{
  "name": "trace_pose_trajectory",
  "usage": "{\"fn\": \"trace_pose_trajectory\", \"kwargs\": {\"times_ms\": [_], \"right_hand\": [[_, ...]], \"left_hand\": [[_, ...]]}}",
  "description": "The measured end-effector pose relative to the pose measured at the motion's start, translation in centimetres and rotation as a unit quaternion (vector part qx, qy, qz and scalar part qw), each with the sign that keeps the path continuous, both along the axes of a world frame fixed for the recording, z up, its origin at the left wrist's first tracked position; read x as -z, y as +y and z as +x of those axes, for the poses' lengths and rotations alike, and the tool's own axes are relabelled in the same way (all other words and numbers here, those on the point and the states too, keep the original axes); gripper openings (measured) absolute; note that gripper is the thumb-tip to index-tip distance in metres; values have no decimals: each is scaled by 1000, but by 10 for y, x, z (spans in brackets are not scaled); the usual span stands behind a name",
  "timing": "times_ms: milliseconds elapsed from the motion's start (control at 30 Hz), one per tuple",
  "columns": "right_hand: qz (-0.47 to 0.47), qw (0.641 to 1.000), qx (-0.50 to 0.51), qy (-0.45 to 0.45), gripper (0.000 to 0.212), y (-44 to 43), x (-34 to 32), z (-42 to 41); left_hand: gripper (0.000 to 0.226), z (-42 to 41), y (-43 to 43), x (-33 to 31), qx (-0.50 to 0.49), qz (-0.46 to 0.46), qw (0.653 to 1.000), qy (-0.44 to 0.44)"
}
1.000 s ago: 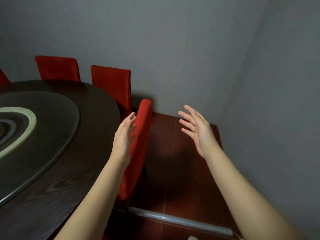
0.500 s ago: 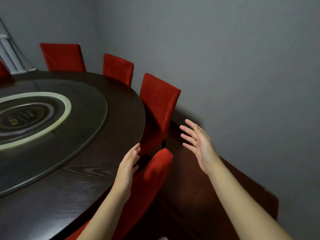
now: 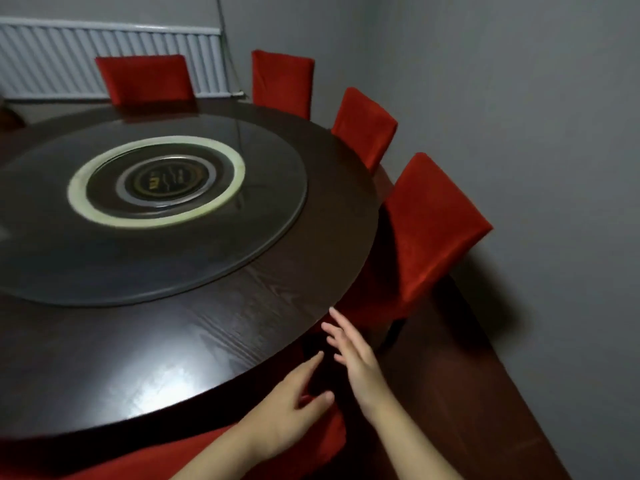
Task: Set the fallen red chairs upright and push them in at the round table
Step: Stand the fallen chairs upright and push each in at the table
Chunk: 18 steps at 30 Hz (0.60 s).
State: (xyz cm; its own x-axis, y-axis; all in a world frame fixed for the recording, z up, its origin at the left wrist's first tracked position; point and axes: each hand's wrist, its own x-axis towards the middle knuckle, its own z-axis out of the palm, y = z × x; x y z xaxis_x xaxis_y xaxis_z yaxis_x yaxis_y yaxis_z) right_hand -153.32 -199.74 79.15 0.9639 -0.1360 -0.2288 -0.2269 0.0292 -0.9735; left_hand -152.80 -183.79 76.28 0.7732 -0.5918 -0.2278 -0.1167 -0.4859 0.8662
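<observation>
Now | round woodgrain table (image 3: 242,323) | red fabric chair (image 3: 330,443) | left hand (image 3: 289,419), right hand (image 3: 358,363) splayed

Head view has swung toward the centre of the desk (image 3: 194,341). The whole glass turntable (image 3: 277,188) is now in frame; 1.0 s ago it was cut off at the desk's left. The white radiator (image 3: 104,60) beyond the desk's far side now shows across its width, where only a sliver showed 0.5 s ago.

Left hand (image 3: 291,414) has dropped to the desk's near rim, over the top of the nearest red chair (image 3: 311,441). Fingers are straight; contact cannot be resolved.

Right hand (image 3: 356,358) has come in from well right of the desk rim to just beside the left hand, fingers straight.
</observation>
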Motion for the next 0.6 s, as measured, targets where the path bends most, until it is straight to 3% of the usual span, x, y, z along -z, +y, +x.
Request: {"fn": "trace_pose_trajectory", "kwargs": {"times_ms": [133, 267, 600], "right_hand": [[14, 994, -110, -9, 34, -2, -7, 35], [31, 979, -201, -19, 39, -3, -19, 40], [54, 948, -313, -20, 42, 11, -21, -16]], "left_hand": [[53, 3, 1, -16, -212, -71, 974, 39], [45, -14, -2, -42, -363, -106, 926, -3], [39, -76, 20, -42, -507, -144, 846, -85]]}}
